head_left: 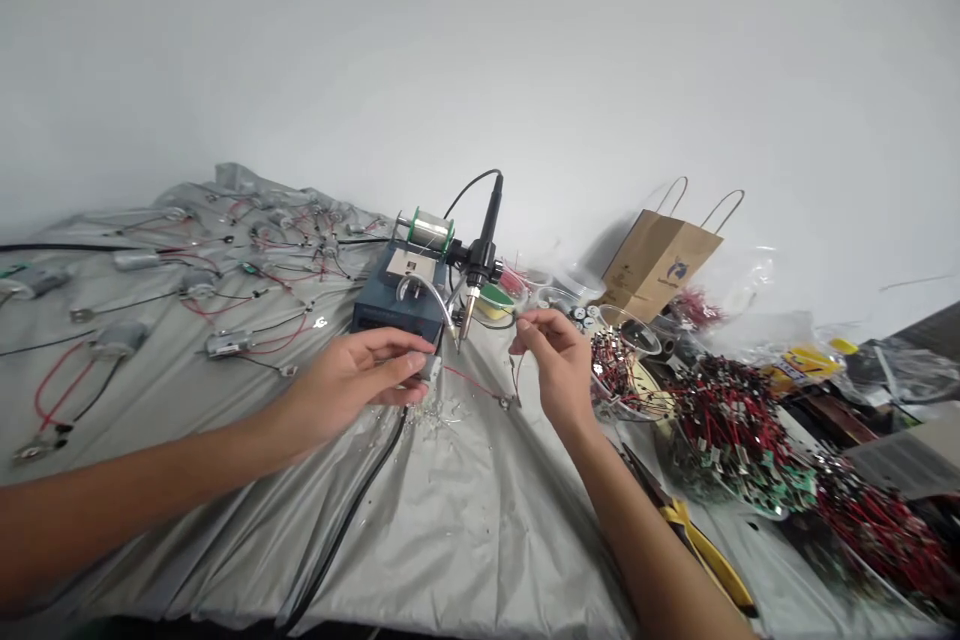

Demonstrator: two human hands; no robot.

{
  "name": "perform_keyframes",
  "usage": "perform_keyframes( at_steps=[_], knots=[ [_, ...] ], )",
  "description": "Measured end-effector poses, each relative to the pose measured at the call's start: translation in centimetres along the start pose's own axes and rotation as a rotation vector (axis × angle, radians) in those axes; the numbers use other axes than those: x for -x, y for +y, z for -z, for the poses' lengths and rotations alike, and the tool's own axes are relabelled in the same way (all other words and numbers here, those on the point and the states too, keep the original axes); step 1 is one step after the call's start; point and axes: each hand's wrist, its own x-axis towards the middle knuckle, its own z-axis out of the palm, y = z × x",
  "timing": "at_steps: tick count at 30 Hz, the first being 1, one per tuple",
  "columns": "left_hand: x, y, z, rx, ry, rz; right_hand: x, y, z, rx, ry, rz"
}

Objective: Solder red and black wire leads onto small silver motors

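My left hand [349, 390] reaches in front of a blue soldering station [394, 315], its fingertips pinching a small pale part [430, 368] whose exact kind I cannot make out. My right hand [553, 360] pinches a thin wire [516, 340] between thumb and finger. Close below it, a red wire [474, 382] runs to a small metal terminal [508, 403]. A soldering iron [480, 260] stands upright in its holder just beyond my hands, and a spool of solder wire [429, 232] sits on the station.
Several small motors with red and black wires [225, 343] lie across a crinkled grey sheet [480, 540]. Bowls of wired terminals [731, 425] crowd the right side, near yellow-handled pliers [709, 550]. A kraft paper bag [660, 260] stands behind them. A black cable [352, 520] crosses the sheet.
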Motion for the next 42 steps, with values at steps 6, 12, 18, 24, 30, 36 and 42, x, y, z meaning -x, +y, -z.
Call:
perform_keyframes(
  at_steps=[6, 12, 18, 24, 30, 36, 42],
  knots=[
    [0.2, 0.4, -0.5, -0.035, -0.043, 0.061, 1.9, 0.8, 0.5, 0.089, 0.028, 0.117],
    [0.0, -0.1, 0.2, -0.133, -0.049, 0.049, 2.5, 1.3, 0.7, 0.239, 0.036, 0.285],
    [0.3, 1.5, 0.7, -0.177, -0.047, 0.083, 2.9, 1.9, 0.6, 0.337, 0.013, 0.403],
    [-0.4, 1.7, 0.2, -0.179, -0.033, 0.016, 3.1, 1.1, 0.4, 0.348, -0.01, 0.492],
    [-0.8, -0.7, 0.3, -0.114, 0.008, -0.087, 3.6, 0.4, 0.1, 0.343, -0.051, 0.488],
    [-0.3, -0.2, -0.3, -0.116, -0.034, -0.086, 3.8, -1.2, 0.1, 0.33, -0.13, 0.358],
    [-0.2, -0.3, 0.0, -0.219, -0.025, -0.134, 4.8, -1.4, -0.4, 0.357, -0.151, 0.31]
  ],
)
